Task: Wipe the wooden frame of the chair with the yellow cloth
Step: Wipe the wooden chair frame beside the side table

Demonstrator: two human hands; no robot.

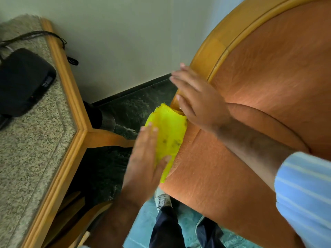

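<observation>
An orange upholstered chair (pixel 268 77) with a light wooden frame (pixel 220 40) fills the right side. The yellow cloth (pixel 169 133), stained with dark spots, is draped over the chair's left side edge beside the seat cushion. My left hand (pixel 143 161) lies flat against the cloth, thumb over its lower part, pressing it to the chair's side. My right hand (pixel 195 99) rests on the wooden frame just above the cloth, fingers spread and holding nothing. The wood under the cloth is hidden.
A granite-topped table (pixel 32 140) with a wooden rim (pixel 68 97) stands close on the left, carrying a black device (pixel 23 81) and cable. A narrow gap of dark floor separates table and chair. A white wall lies behind. My legs and shoes show below.
</observation>
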